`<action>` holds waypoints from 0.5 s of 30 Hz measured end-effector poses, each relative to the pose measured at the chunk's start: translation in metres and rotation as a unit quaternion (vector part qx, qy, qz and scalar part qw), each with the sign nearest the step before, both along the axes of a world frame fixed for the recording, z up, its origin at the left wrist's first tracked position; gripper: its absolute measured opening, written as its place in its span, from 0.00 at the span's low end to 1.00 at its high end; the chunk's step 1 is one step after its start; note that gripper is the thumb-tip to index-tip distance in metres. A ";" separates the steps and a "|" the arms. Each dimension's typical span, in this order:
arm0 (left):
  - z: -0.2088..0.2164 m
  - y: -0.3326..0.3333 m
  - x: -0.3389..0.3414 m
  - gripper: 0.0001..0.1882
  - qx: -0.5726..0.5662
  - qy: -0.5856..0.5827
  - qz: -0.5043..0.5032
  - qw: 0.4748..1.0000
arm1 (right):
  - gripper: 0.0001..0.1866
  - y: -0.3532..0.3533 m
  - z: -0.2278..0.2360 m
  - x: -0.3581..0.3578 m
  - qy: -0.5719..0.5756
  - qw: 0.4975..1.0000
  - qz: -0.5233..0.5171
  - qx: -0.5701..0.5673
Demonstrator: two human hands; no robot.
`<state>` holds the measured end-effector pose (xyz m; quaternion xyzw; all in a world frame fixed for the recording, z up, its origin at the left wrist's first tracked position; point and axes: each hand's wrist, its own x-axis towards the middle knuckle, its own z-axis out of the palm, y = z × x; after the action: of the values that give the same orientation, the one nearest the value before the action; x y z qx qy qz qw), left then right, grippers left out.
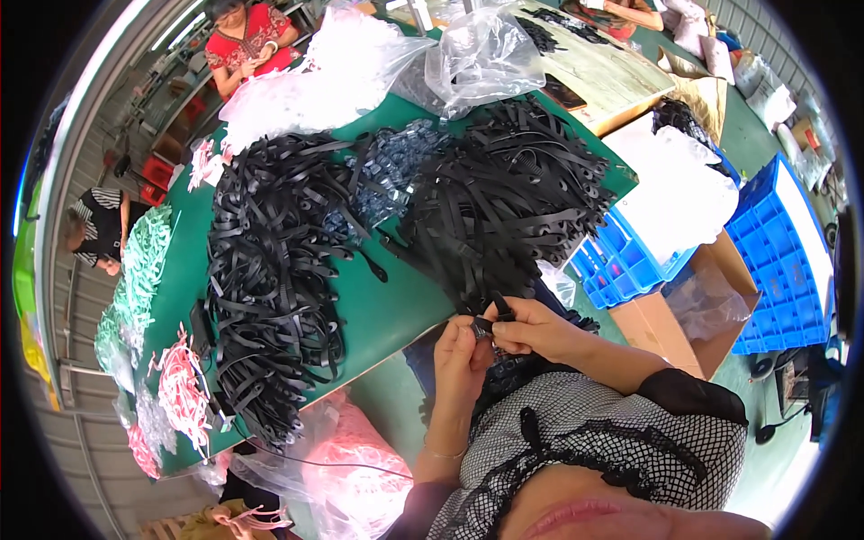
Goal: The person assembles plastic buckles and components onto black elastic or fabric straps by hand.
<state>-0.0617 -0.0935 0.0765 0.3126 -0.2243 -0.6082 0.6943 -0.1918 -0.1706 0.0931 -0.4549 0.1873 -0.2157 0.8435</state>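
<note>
At the table's near edge, my left hand [457, 353] pinches a small dark buckle-like piece [483, 328]. My right hand [533, 329] meets it from the other side, fingers closed on a black strap [500, 308] at that piece. How the two parts join is hidden by my fingers. Just beyond my hands spreads a large heap of black straps [513, 180]. A second heap of black straps [270, 270] runs down the left of the green table [396, 301]. Between both heaps lie many small bluish see-through plastic pieces [396, 162].
White plastic bags [333, 72] and a transparent bag [486, 58] sit at the far edge. Pink straps [184, 387] and mint-green straps [139, 261] lie left. Right stand blue crates [783, 261] and a cardboard box [661, 328]. Other people [247, 45] work around the table.
</note>
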 end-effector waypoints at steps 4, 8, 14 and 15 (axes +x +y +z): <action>-0.003 0.003 -0.002 0.13 -0.007 0.028 -0.010 1.000 | 0.06 0.000 0.003 -0.003 0.005 1.000 0.010 0.008; -0.002 0.005 -0.005 0.13 -0.017 0.035 -0.010 0.999 | 0.04 0.001 0.002 -0.007 0.005 1.000 0.024 0.011; 0.000 0.006 -0.005 0.14 -0.008 0.028 0.001 1.000 | 0.05 0.000 -0.001 -0.009 0.032 0.998 0.046 -0.016; 0.002 0.005 -0.006 0.14 -0.004 0.020 0.008 1.000 | 0.05 0.001 -0.002 -0.008 0.036 0.998 0.047 -0.025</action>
<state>-0.0674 -0.0884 0.0782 0.2993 -0.2107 -0.6077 0.7048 -0.1999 -0.1698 0.0910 -0.4918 0.1907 -0.1639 0.8336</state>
